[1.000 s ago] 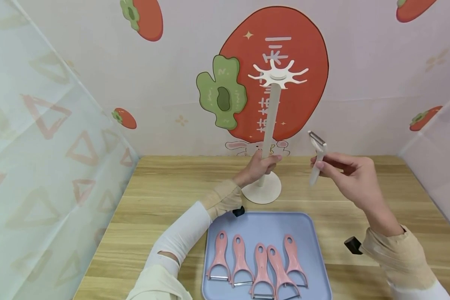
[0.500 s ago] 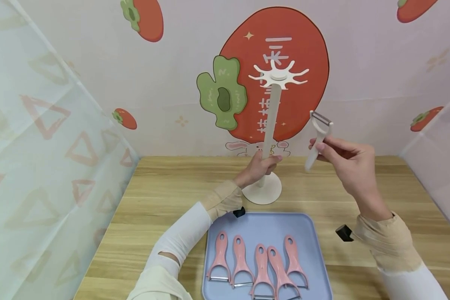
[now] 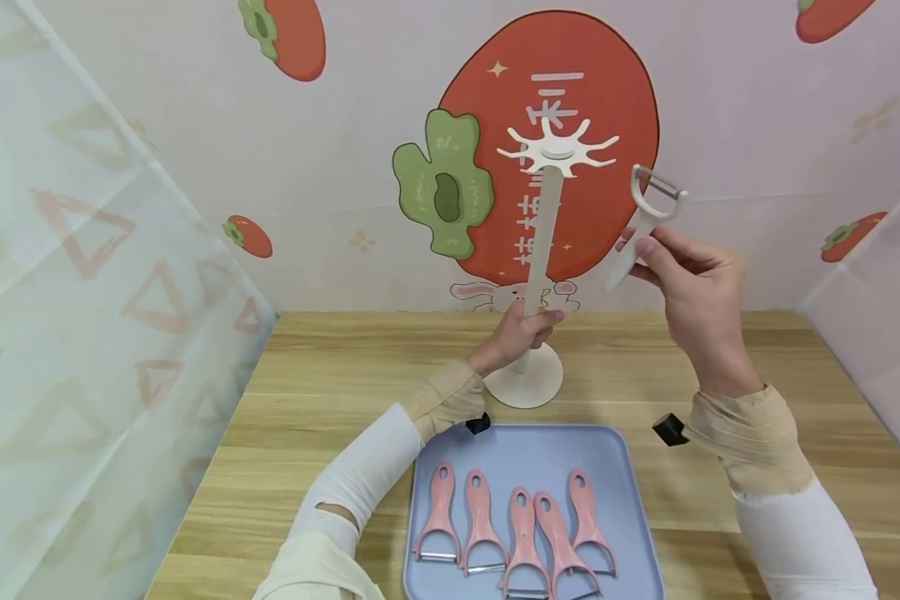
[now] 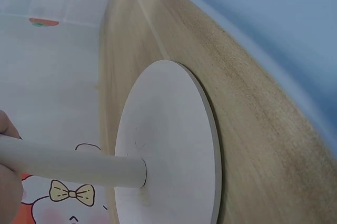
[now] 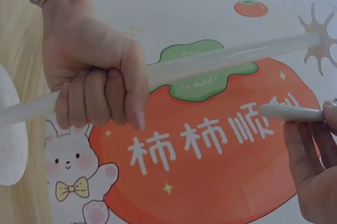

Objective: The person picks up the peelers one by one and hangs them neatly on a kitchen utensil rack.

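Observation:
My left hand (image 3: 521, 333) grips the lower pole of a white stand (image 3: 543, 233), its fingers wrapped round it in the right wrist view. On top of the pole spreads a ring of curved hooks (image 3: 557, 152), all bare. The stand's round base (image 4: 168, 145) rests flat on the table. To the right of the pole, my right hand (image 3: 697, 287) pinches a white peeler (image 3: 648, 212) by its handle between thumb and fingers. The peeler is raised in the air with its blade end up, a little below hook height.
A blue tray (image 3: 607, 450) lies in front of the stand, holding several pink peelers (image 3: 480, 517) side by side, blades toward me. The wooden table (image 3: 330, 358) meets a printed backdrop (image 3: 345, 150) behind, with fabric walls at both sides.
My right hand has risen with the white peeler from just above the table to near the hooks, and the peeler has turned more face-on. The left hand and stand stay put.

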A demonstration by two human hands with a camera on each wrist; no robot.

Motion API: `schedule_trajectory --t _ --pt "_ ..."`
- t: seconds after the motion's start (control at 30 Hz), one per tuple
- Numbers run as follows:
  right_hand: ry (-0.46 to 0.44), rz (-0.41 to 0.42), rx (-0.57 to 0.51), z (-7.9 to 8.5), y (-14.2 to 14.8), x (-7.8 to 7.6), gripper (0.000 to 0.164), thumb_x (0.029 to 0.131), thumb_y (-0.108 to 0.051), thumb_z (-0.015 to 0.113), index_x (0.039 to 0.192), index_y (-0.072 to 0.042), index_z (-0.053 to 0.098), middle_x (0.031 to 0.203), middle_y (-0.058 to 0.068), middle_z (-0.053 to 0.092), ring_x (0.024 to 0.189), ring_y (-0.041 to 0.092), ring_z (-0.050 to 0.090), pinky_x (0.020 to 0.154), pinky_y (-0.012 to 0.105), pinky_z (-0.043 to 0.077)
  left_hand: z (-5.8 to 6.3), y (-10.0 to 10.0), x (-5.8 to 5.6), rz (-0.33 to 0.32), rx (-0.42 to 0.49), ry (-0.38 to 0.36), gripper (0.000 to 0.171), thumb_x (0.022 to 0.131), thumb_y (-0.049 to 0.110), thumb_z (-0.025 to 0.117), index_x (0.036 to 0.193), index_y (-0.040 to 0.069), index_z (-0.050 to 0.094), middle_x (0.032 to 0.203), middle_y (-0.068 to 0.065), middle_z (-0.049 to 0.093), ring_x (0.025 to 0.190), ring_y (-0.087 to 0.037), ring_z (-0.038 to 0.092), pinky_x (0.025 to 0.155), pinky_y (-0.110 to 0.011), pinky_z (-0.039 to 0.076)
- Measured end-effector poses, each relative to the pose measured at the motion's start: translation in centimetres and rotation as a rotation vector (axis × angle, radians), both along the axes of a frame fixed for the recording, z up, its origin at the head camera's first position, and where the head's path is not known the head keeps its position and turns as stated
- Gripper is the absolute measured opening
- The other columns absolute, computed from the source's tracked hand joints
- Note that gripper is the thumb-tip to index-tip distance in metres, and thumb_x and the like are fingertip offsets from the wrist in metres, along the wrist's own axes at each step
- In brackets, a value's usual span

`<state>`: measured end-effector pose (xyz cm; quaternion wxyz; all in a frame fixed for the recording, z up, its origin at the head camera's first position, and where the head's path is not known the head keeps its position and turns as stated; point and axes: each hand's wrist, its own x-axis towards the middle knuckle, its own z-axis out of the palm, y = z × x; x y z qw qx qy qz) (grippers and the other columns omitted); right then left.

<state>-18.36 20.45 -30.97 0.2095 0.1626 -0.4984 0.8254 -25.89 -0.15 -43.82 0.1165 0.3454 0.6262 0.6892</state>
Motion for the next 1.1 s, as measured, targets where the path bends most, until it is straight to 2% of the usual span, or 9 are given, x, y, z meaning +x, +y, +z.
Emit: schedule_trajectory --t 0.07,0.17,0.2,0.37,0.47,0.67,0.93,1.1 --pt "0.009 0.016 -0.042 0.3 -0.1 -0.4 0.034 0.084 0.014 0.072 0.118 0.019 0.067 0.097 0.023 0.078 0.086 0.028 0.078 0.077 0.04 0.06 0.0 0.0 0.1 -0.004 0.001 -0.003 0.017 0.103 0.009 0.053 0.107 -0.008 0.05 0.048 0.004 0.03 0.042 -0.013 0.023 0.044 -0.027 0.018" --pt "0.025 0.035 -0.042 0.6 -0.2 -0.9 0.037 0.085 0.013 0.071 0.121 0.019 0.065 0.1 0.026 0.077 0.089 0.03 0.078 0.078 0.039 0.06 0.1 0.2 0.2 -0.011 -0.007 -0.01 0.017 0.103 0.01 0.053 0.107 -0.007 0.05 0.048 0.004 0.031 0.042 -0.014 0.024 0.044 -0.027 0.019" --pt "0.026 0.038 -0.034 0.7 -0.2 -1.0 0.038 0.086 0.012 0.071 0.123 0.019 0.064 0.102 0.027 0.076 0.091 0.031 0.078 0.079 0.039 0.06 0.1 0.2 0.2 -0.012 -0.009 -0.011 0.018 0.104 0.01 0.053 0.112 -0.006 0.051 0.049 0.003 0.031 0.042 -0.014 0.024 0.044 -0.027 0.019" --pt "0.03 0.039 -0.006 1.1 -0.5 -2.2 0.04 0.087 0.009 0.072 0.125 0.016 0.064 0.106 0.028 0.075 0.096 0.03 0.077 0.081 0.038 0.06 0.3 0.1 0.0 0.0 0.001 0.014 0.031 0.103 0.01 0.052 0.129 -0.006 0.051 0.048 0.002 0.031 0.041 -0.015 0.024 0.043 -0.028 0.019" --pt "0.049 0.05 -0.045 1.3 -0.7 -2.9 0.038 0.086 0.012 0.071 0.123 0.016 0.066 0.104 0.028 0.075 0.095 0.03 0.077 0.08 0.038 0.061 0.4 0.0 0.0 0.005 -0.01 0.023 0.033 0.103 0.011 0.052 0.132 -0.005 0.05 0.049 0.002 0.031 0.041 -0.015 0.023 0.043 -0.029 0.019" --pt "0.056 0.063 -0.111 1.6 -1.3 -3.6 0.035 0.084 0.015 0.071 0.119 0.016 0.069 0.099 0.026 0.077 0.09 0.029 0.078 0.077 0.038 0.062 0.2 0.0 0.0 -0.001 -0.022 -0.007 0.042 0.103 0.013 0.052 0.142 -0.002 0.048 0.05 0.002 0.033 0.042 -0.015 0.025 0.043 -0.029 0.019" --pt "0.032 0.052 -0.13 2.6 -2.0 -4.0 0.036 0.084 0.01 0.075 0.119 0.012 0.07 0.096 0.021 0.078 0.085 0.025 0.078 0.073 0.033 0.062 0.0 -0.1 0.1 0.005 -0.023 -0.001 0.031 0.103 0.011 0.052 0.129 -0.005 0.05 0.049 0.003 0.032 0.042 -0.014 0.025 0.043 -0.028 0.019" --pt "0.029 0.061 -0.137 3.3 -2.7 -4.2 0.037 0.083 0.009 0.076 0.12 0.013 0.07 0.096 0.022 0.078 0.083 0.026 0.078 0.073 0.034 0.062 0.0 -0.2 0.1 0.004 -0.023 -0.009 0.035 0.103 0.012 0.052 0.135 -0.003 0.049 0.05 0.003 0.032 0.042 -0.014 0.025 0.043 -0.028 0.019"
